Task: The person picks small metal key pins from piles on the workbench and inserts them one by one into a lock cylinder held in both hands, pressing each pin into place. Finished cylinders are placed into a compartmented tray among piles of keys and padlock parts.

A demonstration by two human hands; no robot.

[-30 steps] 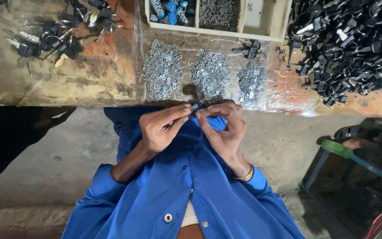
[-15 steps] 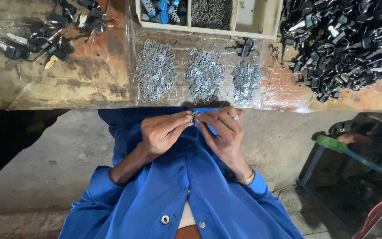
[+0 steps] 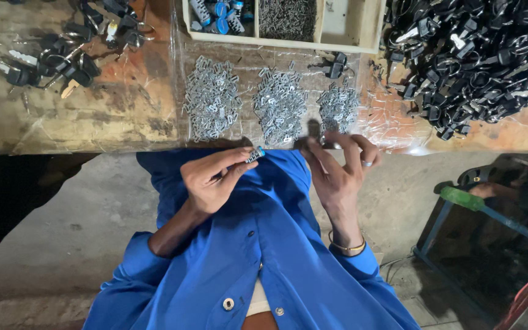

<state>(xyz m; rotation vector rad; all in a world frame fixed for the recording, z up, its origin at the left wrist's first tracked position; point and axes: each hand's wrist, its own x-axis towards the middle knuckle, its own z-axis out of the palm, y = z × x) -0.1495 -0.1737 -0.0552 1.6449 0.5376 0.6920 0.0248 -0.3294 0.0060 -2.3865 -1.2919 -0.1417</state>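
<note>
pinching a small metal part with a blue tip (image 3: pixel 255 154) between thumb and fingertips, the left hand (image 3: pixel 215 180) is hovering just below the table's edge (image 3: pixel 93 131), its grip closed tight on that part. the right hand (image 3: pixel 337 171) is reaching up to the edge with fingers spread loose and apart — its fingertips are touching the nearest heap, and whether they are gripping a piece there is too small to tell. a ring is showing on one finger and a thin bracelet (image 3: pixel 346 246) at the wrist.

three heaps of small silver clips (image 3: pixel 279 104) are lying side by side on clear plastic sheet just above both hands. behind them a shallow compartment tray (image 3: pixel 343 44) is holding blue-and-silver pieces and a mass of thin metal pins. a big pile of black keys (image 3: pixel 478 55) is filling the upper right corner — a smaller scatter of keys (image 3: pixel 62 55) is lying at the upper left. blue sleeves (image 3: pixel 245 256) are covering both arms.
</note>
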